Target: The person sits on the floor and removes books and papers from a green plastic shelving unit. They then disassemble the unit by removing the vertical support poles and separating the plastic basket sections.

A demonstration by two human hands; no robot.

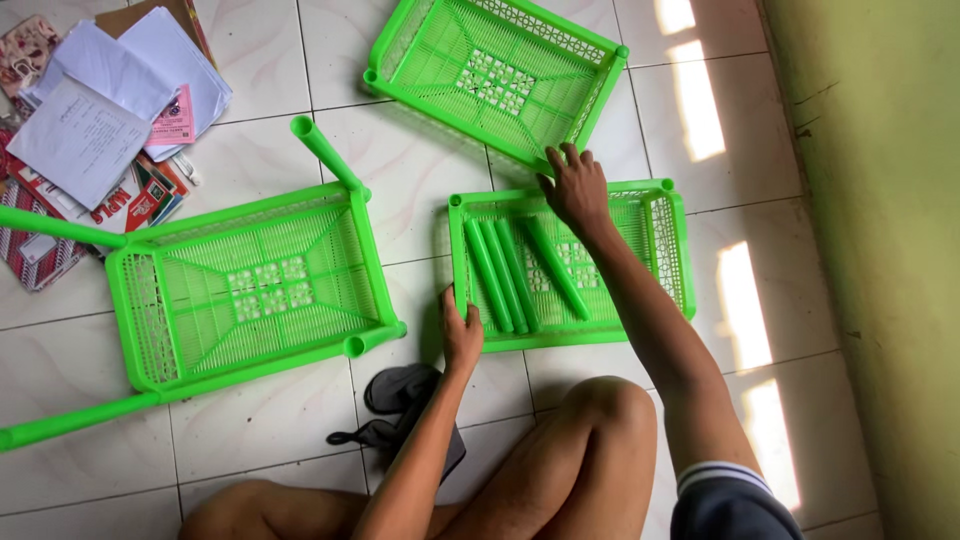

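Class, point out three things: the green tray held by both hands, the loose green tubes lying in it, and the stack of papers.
Green tray [672,250], head view, right side wall.
Green tubes [500,275], head view, middle of the bundle.
Papers [85,135], head view, top sheet.

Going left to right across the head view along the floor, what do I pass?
Pile of papers → green basket with poles fitted at its corners → left hand → green basket holding loose poles, gripped by both hands, the right hand on its far rim → green wall.
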